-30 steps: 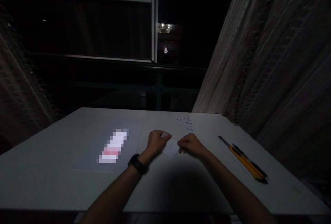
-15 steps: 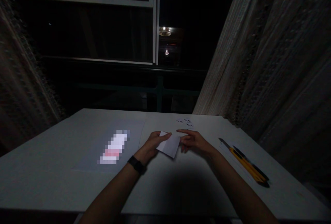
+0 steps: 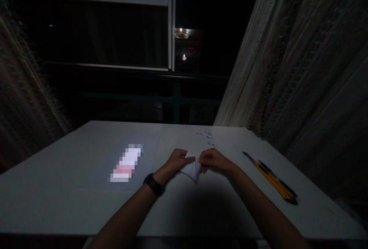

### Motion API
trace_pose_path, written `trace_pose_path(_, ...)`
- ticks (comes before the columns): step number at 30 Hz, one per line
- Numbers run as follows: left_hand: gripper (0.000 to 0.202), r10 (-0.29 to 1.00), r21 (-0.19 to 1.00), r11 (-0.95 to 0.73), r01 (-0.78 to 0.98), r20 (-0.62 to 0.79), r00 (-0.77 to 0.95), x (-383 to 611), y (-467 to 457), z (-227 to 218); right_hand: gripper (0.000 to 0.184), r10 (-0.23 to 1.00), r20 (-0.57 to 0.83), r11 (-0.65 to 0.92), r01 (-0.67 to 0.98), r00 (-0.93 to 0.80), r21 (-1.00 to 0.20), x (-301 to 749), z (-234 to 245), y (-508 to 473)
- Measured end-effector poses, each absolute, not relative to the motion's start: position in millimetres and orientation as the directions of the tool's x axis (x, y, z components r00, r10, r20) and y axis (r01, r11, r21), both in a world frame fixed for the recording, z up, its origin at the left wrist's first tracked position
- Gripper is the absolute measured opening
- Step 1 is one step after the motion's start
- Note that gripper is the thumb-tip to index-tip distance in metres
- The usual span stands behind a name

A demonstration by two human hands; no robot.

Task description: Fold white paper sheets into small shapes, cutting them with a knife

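Observation:
Between my hands, above the middle of the white table (image 3: 120, 212), is a small folded piece of white paper (image 3: 190, 171) with a corner pointing down toward me. My left hand (image 3: 177, 161), a dark watch (image 3: 154, 184) on its wrist, pinches the paper from the left with the thumb across its face. From the right, my right hand (image 3: 214, 159) pinches the paper's right edge, fingers curled in. Just beyond my hands, several small scraps with dark marks (image 3: 211, 138) lie on the table.
On the right lie a yellow utility knife (image 3: 271, 180) and a dark pen (image 3: 280, 180) beside it, over a thin sheet. To the left, a lit, blurred-out rectangle (image 3: 126, 162) rests on a large pale sheet (image 3: 94, 178). Curtains (image 3: 244, 69) and a dark window stand behind.
My right hand has come in from pointing beside the paper and now pinches its edge. The paper has gone from a flat rectangle to a pointed fold. The view shifted slightly.

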State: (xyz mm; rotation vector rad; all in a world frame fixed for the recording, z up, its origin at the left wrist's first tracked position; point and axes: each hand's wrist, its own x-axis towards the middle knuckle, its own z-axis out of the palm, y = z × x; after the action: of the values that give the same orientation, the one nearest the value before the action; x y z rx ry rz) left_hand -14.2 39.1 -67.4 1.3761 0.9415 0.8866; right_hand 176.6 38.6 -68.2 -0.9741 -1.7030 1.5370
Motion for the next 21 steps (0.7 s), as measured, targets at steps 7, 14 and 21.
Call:
trace_pose_path(7,0.017,0.955,0.96,-0.135,0.244,0.061,0.289,-15.1,48.2,-75.4,0.038,0.905,0.052,0.121,0.138,-0.421,-0.983,167.5,-67.5,36.5)
trace_pose_path(14,0.038,0.952,0.967,-0.206,0.153,0.161,0.261,-11.1,46.6,-77.0,0.026,0.941,0.264,0.316,0.278,-0.21,-0.907,153.9,-74.3,32.8)
trace_pose_path(21,0.024,0.966,0.937,-0.247,0.246,0.216,0.146,-12.3,49.5,-79.3,0.023,0.902,0.396,0.428,0.485,-0.172,-0.763,147.0,-73.7,26.2)
